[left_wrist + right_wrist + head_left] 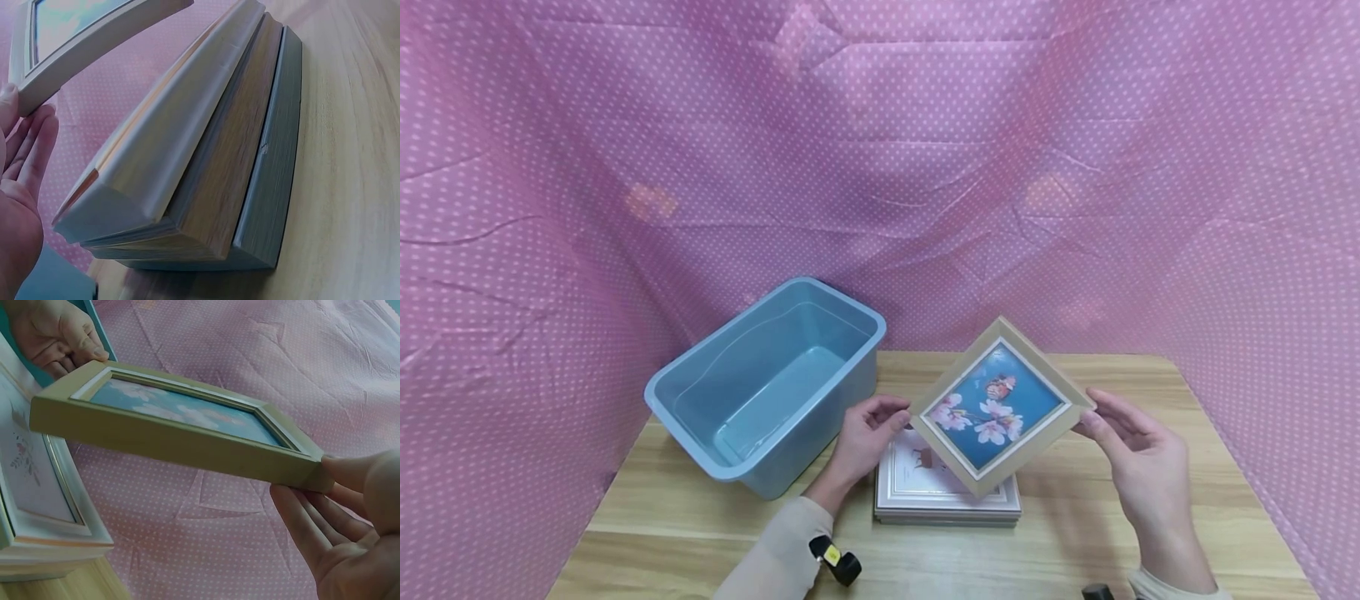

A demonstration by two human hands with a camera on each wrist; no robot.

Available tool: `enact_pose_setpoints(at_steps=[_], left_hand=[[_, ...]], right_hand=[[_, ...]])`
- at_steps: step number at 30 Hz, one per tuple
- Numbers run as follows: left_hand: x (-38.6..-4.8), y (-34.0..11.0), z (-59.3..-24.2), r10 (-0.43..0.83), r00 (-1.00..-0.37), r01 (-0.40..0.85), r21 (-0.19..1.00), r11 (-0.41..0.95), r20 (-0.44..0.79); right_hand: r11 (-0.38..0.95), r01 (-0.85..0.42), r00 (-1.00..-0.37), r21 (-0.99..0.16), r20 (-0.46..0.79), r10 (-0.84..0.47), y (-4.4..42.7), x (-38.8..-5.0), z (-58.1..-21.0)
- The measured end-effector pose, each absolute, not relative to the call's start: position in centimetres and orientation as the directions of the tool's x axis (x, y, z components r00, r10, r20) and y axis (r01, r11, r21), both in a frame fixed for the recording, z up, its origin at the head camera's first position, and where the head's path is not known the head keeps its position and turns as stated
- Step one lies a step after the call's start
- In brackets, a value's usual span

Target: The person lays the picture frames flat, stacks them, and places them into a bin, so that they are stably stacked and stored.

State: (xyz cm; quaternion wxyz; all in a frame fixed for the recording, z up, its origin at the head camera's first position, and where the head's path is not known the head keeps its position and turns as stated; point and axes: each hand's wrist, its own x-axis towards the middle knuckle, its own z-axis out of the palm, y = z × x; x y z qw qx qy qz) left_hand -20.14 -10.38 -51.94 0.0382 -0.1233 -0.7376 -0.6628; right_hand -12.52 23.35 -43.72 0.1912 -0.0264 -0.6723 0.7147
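Observation:
A picture frame [1037, 448] with a beige border and a butterfly-and-blossom picture on blue is held in the air, turned cornerwise. At its left corner my left hand [867, 437] pinches it between thumb and fingers. The opposite corner is pinched by my right hand [1150, 458], thumb on top and fingers beneath, as the right wrist view shows on the same picture frame [175, 450]. Below lies a stack of picture frames [943, 504], its top one white with a small animal picture partly hidden by the held one. In the left wrist view the stack's edges [187, 150] fill the middle.
A blue-grey plastic bin [831, 417] stands at the left on the wooden table [1150, 500], with nothing seen inside. Pink dotted cloth [925, 167] hangs behind and at both sides.

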Motion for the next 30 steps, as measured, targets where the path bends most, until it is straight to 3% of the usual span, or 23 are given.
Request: enact_pose_setpoints(at_steps=[11,20,30], left_hand=[[-20.2,-10.4,-52.4,0.055,-0.971,0.235,0.972,0.013,0.234],[-19.9,-10.1,-52.4,-0.038,-0.967,0.255,0.965,-0.06,0.254],[-19.8,-9.5,-52.1,-0.16,-0.95,0.287,0.951,-0.118,0.267]], right_hand=[[-0.007,-0.276,-0.937,-0.961,0.267,0.223,23.6,-12.0,-44.8],[-0.037,-0.315,-0.919,-0.948,0.295,0.26,23.2,-11.8,-45.4],[0.059,-0.304,-0.909,-0.951,0.308,0.279,22.8,-11.5,-46.0]])
